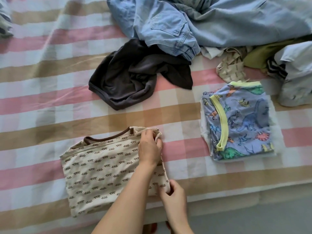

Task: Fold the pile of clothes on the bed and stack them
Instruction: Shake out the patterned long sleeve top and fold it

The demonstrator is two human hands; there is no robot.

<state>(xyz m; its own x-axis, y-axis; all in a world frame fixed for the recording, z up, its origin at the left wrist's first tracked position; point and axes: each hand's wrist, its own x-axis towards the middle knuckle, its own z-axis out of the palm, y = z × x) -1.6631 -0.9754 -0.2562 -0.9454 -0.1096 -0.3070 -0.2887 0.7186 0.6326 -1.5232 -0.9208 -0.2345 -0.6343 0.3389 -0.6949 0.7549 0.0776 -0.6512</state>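
Note:
A cream shirt (99,171) with small brown squiggles and a brown collar lies flat on the bed near the front edge. My left hand (149,147) pinches its upper right corner. My right hand (173,191) pinches its lower right corner. To the right lies a folded blue dinosaur-print garment (244,124) with yellow-green trim. Behind, a crumpled dark grey garment (128,76) lies loose, and an unfolded pile (202,22) of light blue denim and other clothes fills the back right.
The bed wears a pink, tan and white checked sheet (42,98). Its front edge (236,198) runs along the lower right, with grey floor beyond. More cloth (5,19) shows at the far left edge. A pale bundle (297,81) sits far right.

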